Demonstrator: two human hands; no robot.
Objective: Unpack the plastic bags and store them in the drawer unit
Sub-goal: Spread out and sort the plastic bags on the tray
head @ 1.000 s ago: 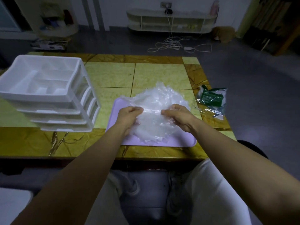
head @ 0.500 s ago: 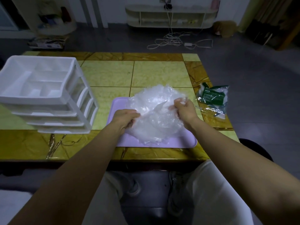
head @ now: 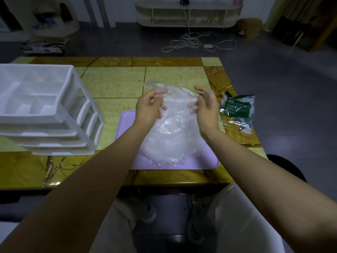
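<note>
Over the lilac tray (head: pixel 209 162), head view: left hand (head: pixel 149 106) and right hand (head: pixel 207 105) each pinch a top edge of the clear, crinkly plastic bags (head: pixel 173 130). The bundle hangs between them. The white rigid drawer unit (head: pixel 45 106) stands well left, nearer the left hand.

Item: person, head-camera view | left hand (head: pixel 148 108): bare | right hand (head: pixel 207 106): bare | forearms (head: pixel 102 179): bare, uncovered up to the frame edge | trousers (head: pixel 237 225): light off-white cloth on both legs | shoes (head: pixel 195 216): grey trainers, one per foot, detail lost in shadow
</note>
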